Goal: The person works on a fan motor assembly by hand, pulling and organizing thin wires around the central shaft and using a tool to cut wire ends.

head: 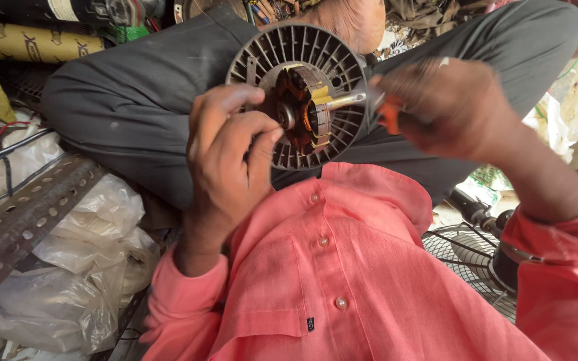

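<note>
A coral-pink shirt (pixel 342 281) with small round buttons fills the lower half of the view, its sleeves running out to both wrists. Above it stretch the person's dark grey trousers (pixel 128 100), knees spread to either side, with a bare foot (pixel 352 20) showing at the top edge. To the left lie crumpled clear plastic bags (pixel 81 267) and a rusty perforated metal angle bar (pixel 25 217), slanting from the lower left up toward the trousers; loose cables sit beyond it. At the lower right a wire fan guard (pixel 466 257) rests on the ground beside a dark motor part.

Held up in the middle, over the lap, is the fan motor housing (pixel 296 93) — a round grey casting with radial ribs, facing the camera, with a copper-wound stator (pixel 306 110) at its centre. The left hand (pixel 229 154) is closed on the housing's lower left edge, fingers curled over the rim and the thumb reaching in near the central shaft. The right hand (pixel 446 110), blurred, is wrapped tightly round the orange handle of a screwdriver (pixel 362 100) — its metal shank lies nearly level and the tip meets the stator's right side.
</note>
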